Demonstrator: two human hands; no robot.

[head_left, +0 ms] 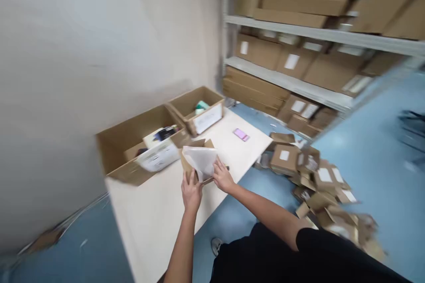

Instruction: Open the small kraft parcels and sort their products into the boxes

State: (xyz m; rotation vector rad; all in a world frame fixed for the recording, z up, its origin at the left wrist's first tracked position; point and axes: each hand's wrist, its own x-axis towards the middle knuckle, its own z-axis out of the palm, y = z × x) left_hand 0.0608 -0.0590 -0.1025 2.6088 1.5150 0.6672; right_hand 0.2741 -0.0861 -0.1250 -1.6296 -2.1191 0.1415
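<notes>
A small cardboard box with raised flaps is at the table's near edge. From its opening a thin white packet, perhaps paper or plastic, stands up at a tilt. My left hand is closed on the box's near left side, fingers pointing up along the cardboard. On the other side, my right hand pinches the right edge of the white packet close to the box's rim. What lies deeper in the box is hidden by the packet and my fingers.
On the white table stand a long open carton holding small packages and a smaller open carton with a green-and-white item. A phone lies beyond. Metal shelving holds many boxes; cardboard boxes litter the floor.
</notes>
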